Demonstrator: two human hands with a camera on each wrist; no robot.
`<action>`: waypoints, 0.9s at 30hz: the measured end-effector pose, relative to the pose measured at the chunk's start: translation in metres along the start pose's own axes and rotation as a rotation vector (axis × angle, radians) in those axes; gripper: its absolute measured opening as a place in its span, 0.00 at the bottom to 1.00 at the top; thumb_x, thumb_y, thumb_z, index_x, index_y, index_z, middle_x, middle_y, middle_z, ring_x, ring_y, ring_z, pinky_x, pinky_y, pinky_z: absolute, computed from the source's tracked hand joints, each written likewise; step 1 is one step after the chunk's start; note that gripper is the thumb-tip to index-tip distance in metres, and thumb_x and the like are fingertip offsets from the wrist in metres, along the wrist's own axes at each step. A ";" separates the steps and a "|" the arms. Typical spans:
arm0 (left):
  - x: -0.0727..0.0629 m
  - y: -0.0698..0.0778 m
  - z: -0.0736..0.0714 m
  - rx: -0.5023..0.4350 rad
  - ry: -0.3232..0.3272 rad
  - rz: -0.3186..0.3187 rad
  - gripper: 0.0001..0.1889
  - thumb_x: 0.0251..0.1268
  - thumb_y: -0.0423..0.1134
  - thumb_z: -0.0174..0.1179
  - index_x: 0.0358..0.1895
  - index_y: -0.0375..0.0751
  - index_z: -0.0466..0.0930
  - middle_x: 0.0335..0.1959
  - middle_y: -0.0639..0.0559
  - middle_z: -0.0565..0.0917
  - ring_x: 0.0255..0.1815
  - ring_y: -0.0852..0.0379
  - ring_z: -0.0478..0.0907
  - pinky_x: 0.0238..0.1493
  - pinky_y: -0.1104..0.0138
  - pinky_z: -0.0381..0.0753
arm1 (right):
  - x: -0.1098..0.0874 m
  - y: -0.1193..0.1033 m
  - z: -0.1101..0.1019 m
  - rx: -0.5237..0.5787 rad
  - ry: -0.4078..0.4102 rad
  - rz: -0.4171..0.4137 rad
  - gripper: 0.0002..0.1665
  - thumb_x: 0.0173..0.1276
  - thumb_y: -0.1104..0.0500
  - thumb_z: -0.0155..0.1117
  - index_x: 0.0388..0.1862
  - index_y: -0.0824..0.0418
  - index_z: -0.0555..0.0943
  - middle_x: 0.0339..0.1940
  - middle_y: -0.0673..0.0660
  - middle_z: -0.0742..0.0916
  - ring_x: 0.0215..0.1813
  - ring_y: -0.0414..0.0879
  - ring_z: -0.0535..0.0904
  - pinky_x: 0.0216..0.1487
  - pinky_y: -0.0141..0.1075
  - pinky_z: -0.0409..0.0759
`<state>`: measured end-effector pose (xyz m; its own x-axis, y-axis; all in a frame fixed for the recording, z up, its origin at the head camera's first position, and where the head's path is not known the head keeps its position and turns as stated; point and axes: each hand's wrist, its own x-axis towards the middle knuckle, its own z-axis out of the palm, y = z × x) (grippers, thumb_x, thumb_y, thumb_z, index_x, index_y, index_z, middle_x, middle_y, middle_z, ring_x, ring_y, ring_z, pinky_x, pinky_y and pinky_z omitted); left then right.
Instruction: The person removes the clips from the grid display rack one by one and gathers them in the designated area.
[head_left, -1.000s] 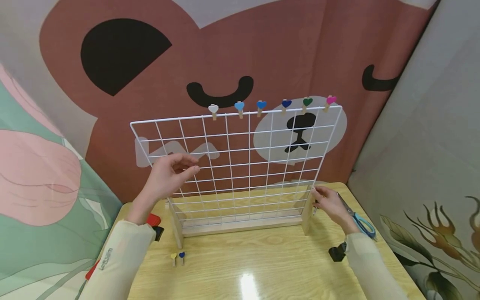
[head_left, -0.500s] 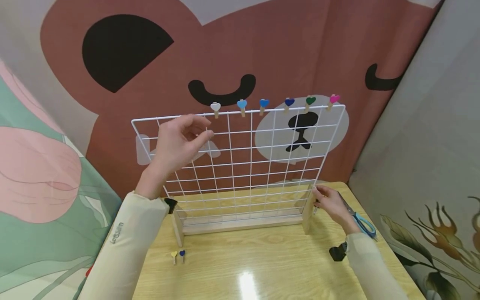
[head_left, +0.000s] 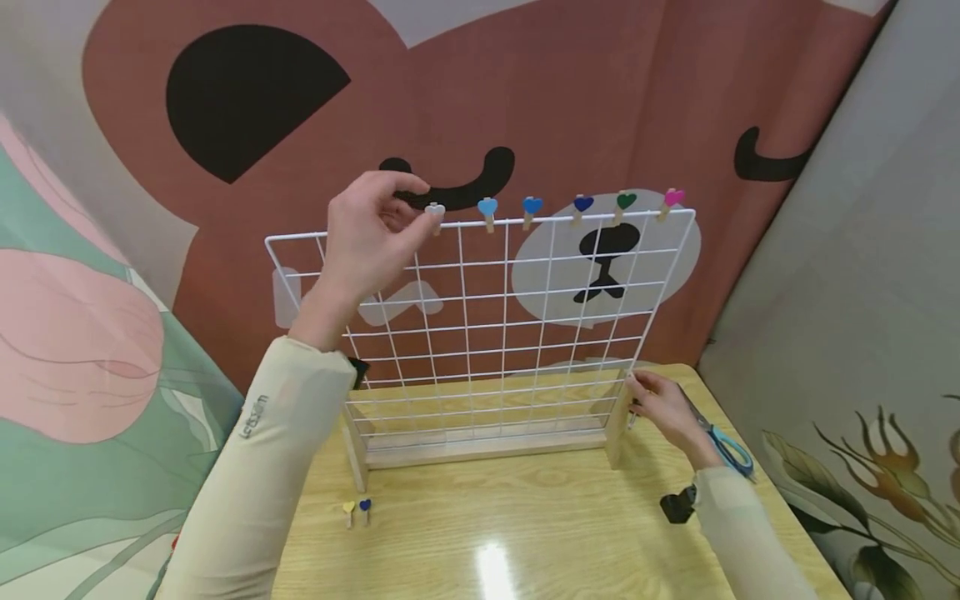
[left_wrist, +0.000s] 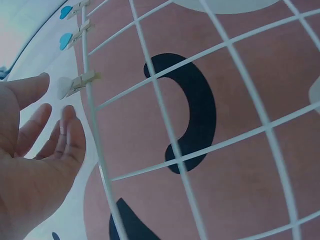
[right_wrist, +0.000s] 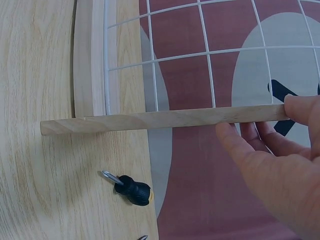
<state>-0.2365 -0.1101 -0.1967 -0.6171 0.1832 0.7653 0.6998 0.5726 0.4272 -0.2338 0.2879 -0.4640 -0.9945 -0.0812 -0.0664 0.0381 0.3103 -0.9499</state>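
Observation:
A white wire grid panel stands in a wooden base. Small clothespins with coloured hearts clip along its top bar: a white clothespin, a light blue clothespin, and several more to the right. Around the white clothespin my left hand has thumb and fingers spread apart; the left wrist view shows a gap on either side of it. At the panel's right edge, my right hand grips the upper end of the stand's wooden side post between thumb and fingers.
Two clothespins, one yellow and one dark blue, lie on the wood-grain table at front left. Blue-handled scissors lie to the right. Behind the post is a stubby screwdriver. A printed curtain hangs behind.
My left hand has risen from the middle of the grid to the top bar, stopping at the white clothespin. The right hand has stayed on the side post.

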 end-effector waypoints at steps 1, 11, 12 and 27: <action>0.003 0.001 -0.001 0.003 -0.019 -0.014 0.13 0.60 0.36 0.65 0.47 0.34 0.82 0.41 0.44 0.82 0.35 0.55 0.83 0.43 0.64 0.79 | 0.000 0.000 0.000 0.004 0.000 0.000 0.33 0.80 0.55 0.41 0.71 0.79 0.52 0.68 0.79 0.61 0.69 0.70 0.60 0.63 0.53 0.65; 0.016 0.007 -0.001 0.033 -0.241 -0.147 0.17 0.66 0.38 0.60 0.57 0.39 0.79 0.45 0.46 0.85 0.43 0.55 0.84 0.48 0.63 0.79 | 0.000 0.002 -0.002 -0.006 0.008 0.002 0.35 0.80 0.53 0.42 0.72 0.78 0.52 0.69 0.78 0.61 0.69 0.70 0.59 0.64 0.53 0.65; 0.018 0.008 -0.001 0.038 -0.254 -0.145 0.18 0.66 0.38 0.60 0.57 0.39 0.78 0.45 0.47 0.85 0.43 0.55 0.84 0.47 0.63 0.80 | 0.000 0.002 -0.003 -0.007 0.008 0.002 0.35 0.80 0.53 0.42 0.72 0.78 0.51 0.69 0.78 0.61 0.69 0.70 0.59 0.64 0.53 0.65; 0.020 0.006 -0.002 0.082 -0.322 -0.186 0.13 0.67 0.39 0.59 0.50 0.38 0.82 0.37 0.47 0.87 0.40 0.55 0.85 0.43 0.62 0.80 | -0.001 0.002 -0.001 -0.032 0.017 0.005 0.35 0.80 0.53 0.41 0.72 0.78 0.52 0.68 0.78 0.62 0.69 0.69 0.61 0.63 0.51 0.67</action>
<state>-0.2438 -0.1046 -0.1778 -0.8217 0.3044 0.4817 0.5419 0.6792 0.4951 -0.2329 0.2900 -0.4655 -0.9958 -0.0635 -0.0660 0.0405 0.3404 -0.9394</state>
